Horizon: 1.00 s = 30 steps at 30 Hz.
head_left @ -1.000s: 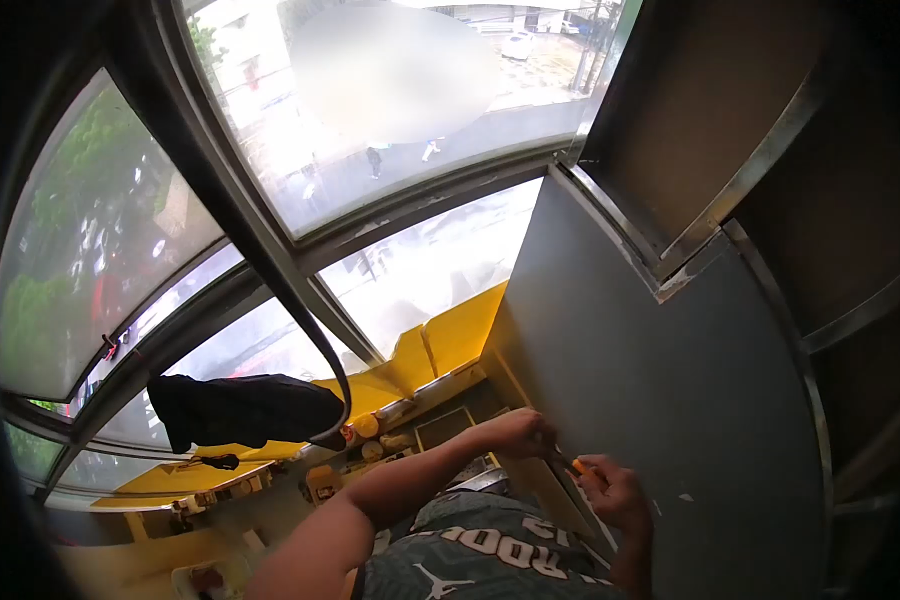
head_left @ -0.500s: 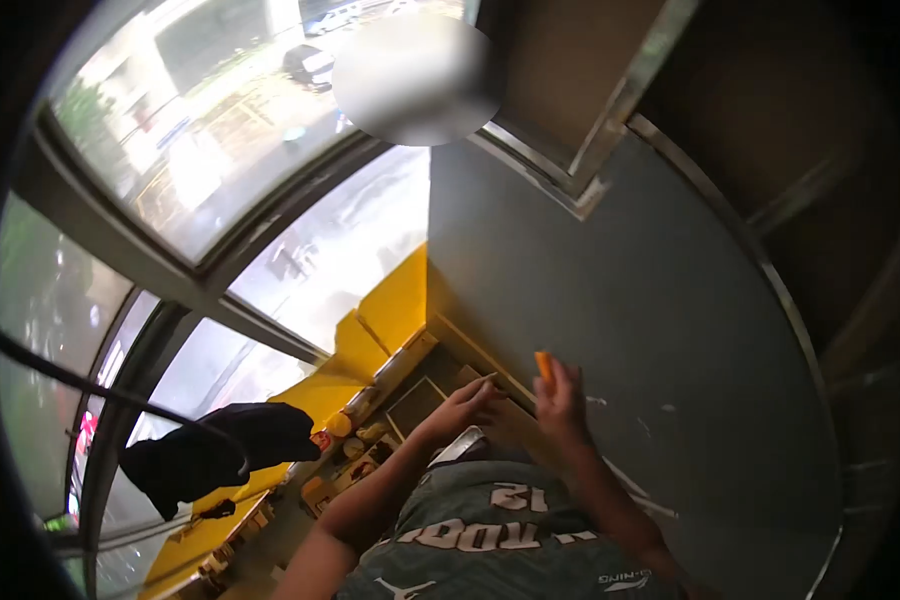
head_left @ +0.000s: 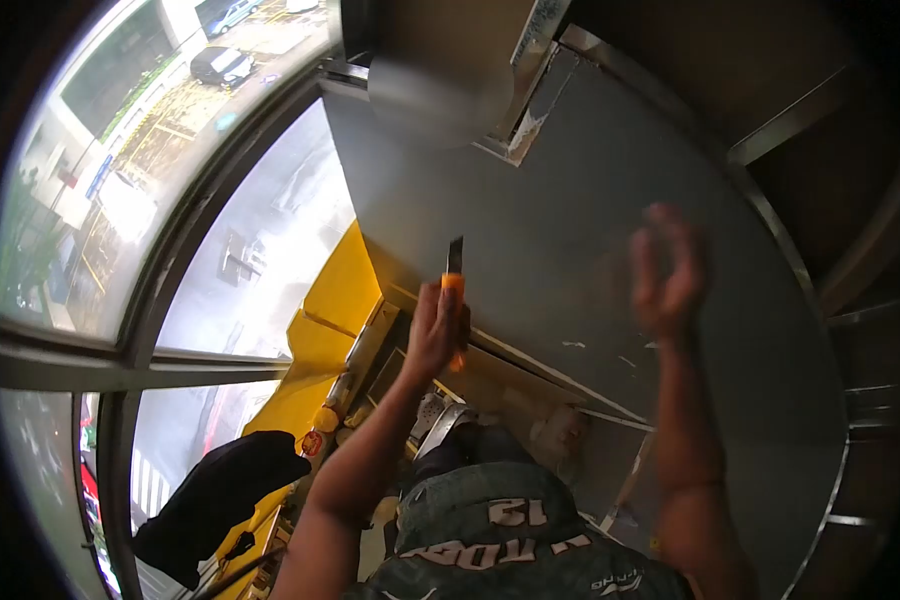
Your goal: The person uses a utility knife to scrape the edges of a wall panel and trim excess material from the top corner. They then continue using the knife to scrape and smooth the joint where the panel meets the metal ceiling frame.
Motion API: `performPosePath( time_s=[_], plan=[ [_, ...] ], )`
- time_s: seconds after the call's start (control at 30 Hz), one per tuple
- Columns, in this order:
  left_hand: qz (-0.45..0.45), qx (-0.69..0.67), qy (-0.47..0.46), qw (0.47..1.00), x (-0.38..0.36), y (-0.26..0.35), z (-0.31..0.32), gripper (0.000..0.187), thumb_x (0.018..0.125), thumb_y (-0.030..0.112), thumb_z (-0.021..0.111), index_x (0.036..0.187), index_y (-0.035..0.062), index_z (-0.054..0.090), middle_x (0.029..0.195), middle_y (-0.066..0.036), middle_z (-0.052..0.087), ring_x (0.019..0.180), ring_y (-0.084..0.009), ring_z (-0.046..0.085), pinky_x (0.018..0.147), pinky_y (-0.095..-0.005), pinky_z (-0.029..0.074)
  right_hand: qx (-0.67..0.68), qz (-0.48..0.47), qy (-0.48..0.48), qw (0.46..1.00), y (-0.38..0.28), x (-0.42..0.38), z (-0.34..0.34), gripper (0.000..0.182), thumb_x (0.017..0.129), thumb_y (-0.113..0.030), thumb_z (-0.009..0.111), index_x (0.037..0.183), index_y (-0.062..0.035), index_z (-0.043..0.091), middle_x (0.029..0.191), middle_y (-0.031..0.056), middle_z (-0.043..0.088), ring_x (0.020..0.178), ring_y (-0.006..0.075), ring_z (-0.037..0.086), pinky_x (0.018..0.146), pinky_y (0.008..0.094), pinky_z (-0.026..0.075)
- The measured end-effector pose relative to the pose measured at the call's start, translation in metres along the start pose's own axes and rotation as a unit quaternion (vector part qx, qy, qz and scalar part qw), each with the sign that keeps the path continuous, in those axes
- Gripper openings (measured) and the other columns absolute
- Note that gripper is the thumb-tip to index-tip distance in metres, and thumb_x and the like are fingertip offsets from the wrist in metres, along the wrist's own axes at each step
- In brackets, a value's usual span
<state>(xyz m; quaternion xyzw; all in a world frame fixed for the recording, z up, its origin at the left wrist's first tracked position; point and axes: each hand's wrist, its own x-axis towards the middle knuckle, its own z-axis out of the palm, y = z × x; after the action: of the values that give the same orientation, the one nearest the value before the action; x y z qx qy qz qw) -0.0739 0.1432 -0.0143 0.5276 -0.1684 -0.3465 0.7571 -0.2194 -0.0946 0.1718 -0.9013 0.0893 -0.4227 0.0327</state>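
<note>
My left hand (head_left: 433, 335) is wrapped round an orange utility knife (head_left: 452, 287), whose dark blade stands out of the handle and points up and away from me. Behind the blade lies a large grey panel (head_left: 570, 250), over which the knife overlaps in this view. Off to the right, my right hand (head_left: 673, 278) is raised in front of the same panel, blurred by motion, with its fingers apart and nothing in them.
Yellow sheeting (head_left: 342, 290) runs along the window side, with small jars (head_left: 325, 418) on a ledge below. A black cloth (head_left: 220, 500) hangs at lower left. Metal framing (head_left: 515, 150) with a chipped corner borders the panel at the top.
The orange knife has passed from my right hand to my left, and its blade now shows. My right hand has moved up and right and opened. The view has shifted.
</note>
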Motion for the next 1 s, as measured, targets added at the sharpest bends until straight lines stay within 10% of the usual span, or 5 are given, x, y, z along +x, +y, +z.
performPosePath(
  time_s=[0.2, 0.43, 0.47, 0.57, 1.0],
  plan=[
    [0.179, 0.155, -0.043, 0.971, 0.121, 0.039, 0.004, 0.033, 0.111, 0.03, 0.052, 0.13, 0.0033, 0.054, 0.086, -0.005, 0.065, 0.071, -0.011, 0.059, 0.067, -0.0274, 0.051, -0.108, -0.24, 0.104, 0.959, 0.08, 0.136, -0.036, 0.026, 0.098, -0.01, 0.072, 0.122, -0.0035, 0.069, 0.122, 0.0138, 0.07, 0.114, 0.0279, 0.067, 0.097, 0.0387, 0.053],
    [0.27, 0.3, -0.07, 0.912, 0.222, 0.051, 0.002, 0.03, 0.109, 0.027, 0.056, 0.126, 0.0028, 0.063, 0.084, -0.005, 0.069, 0.07, -0.0101, 0.061, 0.066, -0.0299, 0.053, -0.13, -0.118, -0.066, 0.982, 0.079, 0.17, -0.006, 0.04, 0.106, -0.028, 0.062, 0.14, -0.0063, 0.062, 0.139, 0.0128, 0.065, 0.136, 0.025, 0.057, 0.113, 0.0362, 0.043],
    [0.289, 0.301, -0.066, 0.906, 0.23, 0.05, 0.004, 0.028, 0.104, 0.029, 0.063, 0.122, 0.0084, 0.066, 0.084, -0.015, 0.075, 0.079, -0.0335, 0.075, 0.07, -0.0409, 0.056, -0.137, -0.119, -0.07, 0.981, 0.081, 0.17, -0.003, 0.04, 0.106, -0.028, 0.062, 0.14, -0.0063, 0.062, 0.139, 0.0128, 0.065, 0.136, 0.025, 0.057, 0.113, 0.0362, 0.043],
    [0.347, 0.31, -0.07, 0.883, 0.243, 0.049, 0.006, 0.026, 0.102, 0.027, 0.065, 0.12, 0.0085, 0.067, 0.082, -0.015, 0.074, 0.077, -0.0356, 0.074, 0.069, -0.0414, 0.056, -0.143, -0.107, -0.106, 0.978, 0.088, 0.169, 0.008, 0.044, 0.107, -0.034, 0.06, 0.141, -0.0062, 0.061, 0.141, 0.0145, 0.064, 0.137, 0.0259, 0.055, 0.114, 0.0368, 0.041],
    [0.383, 0.271, -0.059, 0.881, 0.247, 0.045, 0.01, 0.02, 0.099, 0.022, 0.068, 0.116, 0.0094, 0.068, 0.086, -0.014, 0.073, 0.075, -0.0365, 0.072, 0.065, -0.0403, 0.055, -0.236, -0.047, -0.088, 0.967, 0.093, 0.155, 0.018, 0.046, 0.109, -0.037, 0.056, 0.132, 0.0014, 0.065, 0.099, 0.0142, 0.071, 0.091, 0.0209, 0.067, 0.085, 0.0325, 0.051]
  ],
)
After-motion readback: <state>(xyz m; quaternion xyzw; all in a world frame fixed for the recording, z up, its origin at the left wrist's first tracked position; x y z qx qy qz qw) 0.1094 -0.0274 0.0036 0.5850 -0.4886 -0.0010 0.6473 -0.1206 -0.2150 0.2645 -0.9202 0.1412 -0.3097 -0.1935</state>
